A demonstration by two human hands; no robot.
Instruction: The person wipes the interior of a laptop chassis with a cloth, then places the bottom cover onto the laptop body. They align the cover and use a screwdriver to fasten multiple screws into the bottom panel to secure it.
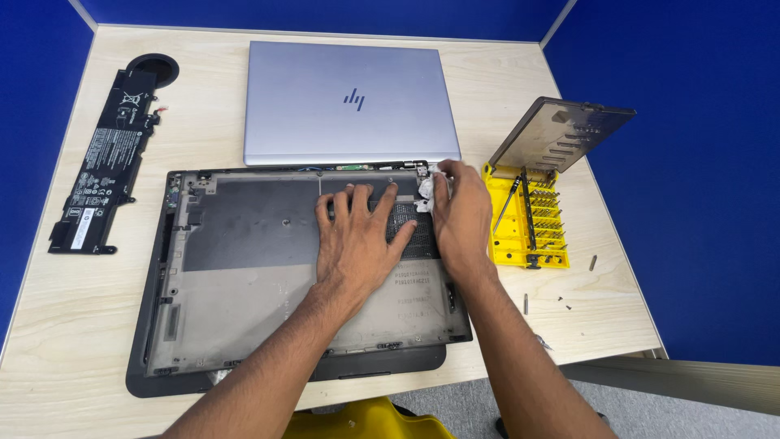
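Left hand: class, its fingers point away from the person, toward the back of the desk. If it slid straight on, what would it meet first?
Probably the silver laptop lid, just past the left hand on the open laptop base.

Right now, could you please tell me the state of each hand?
Left hand: open, flat on the laptop base.
Right hand: fingers at the hinge; grip cannot be told.

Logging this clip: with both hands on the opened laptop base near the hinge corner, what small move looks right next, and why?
Probably ease the part at the hinge free with the right hand while the left hand holds flat on the laptop base. The right fingertips sit on that silver hinge corner, and the screwdriver kit lies open alongside.
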